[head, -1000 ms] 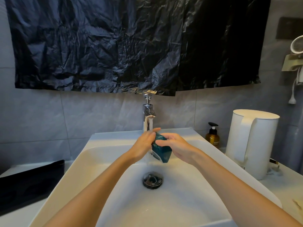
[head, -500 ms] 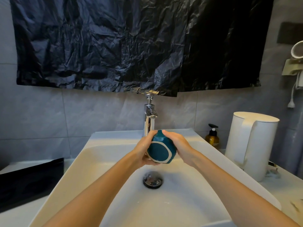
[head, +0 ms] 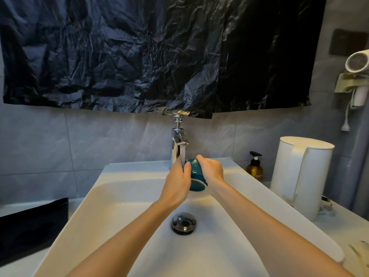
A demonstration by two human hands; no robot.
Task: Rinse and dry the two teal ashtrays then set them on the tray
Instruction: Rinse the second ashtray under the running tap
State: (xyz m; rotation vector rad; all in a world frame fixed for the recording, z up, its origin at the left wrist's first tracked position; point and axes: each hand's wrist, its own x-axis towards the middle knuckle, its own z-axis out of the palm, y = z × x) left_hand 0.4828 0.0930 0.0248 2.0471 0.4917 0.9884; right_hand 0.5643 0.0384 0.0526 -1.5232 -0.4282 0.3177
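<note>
One teal ashtray (head: 196, 175) is held between both hands over the white sink (head: 123, 198), just under the chrome tap (head: 178, 143). Water runs from the spout onto it. My left hand (head: 176, 181) clasps its left side and my right hand (head: 211, 170) grips its right side and top. The ashtray is tilted, with its white-ringed base facing down and to the right. The second ashtray is not in sight. A black tray (head: 30, 224) lies on the counter at the left.
The drain plug (head: 184, 222) sits in the middle of the basin. A white kettle (head: 299, 176) and an amber pump bottle (head: 254, 165) stand on the counter to the right. Black plastic sheeting (head: 159, 52) covers the wall above the tap. A hair dryer (head: 358, 62) hangs at the far right.
The ashtray has been turned in my hands: its round base faced me half a second ago and now points down to the right. Both hands shifted slightly up toward the spout.
</note>
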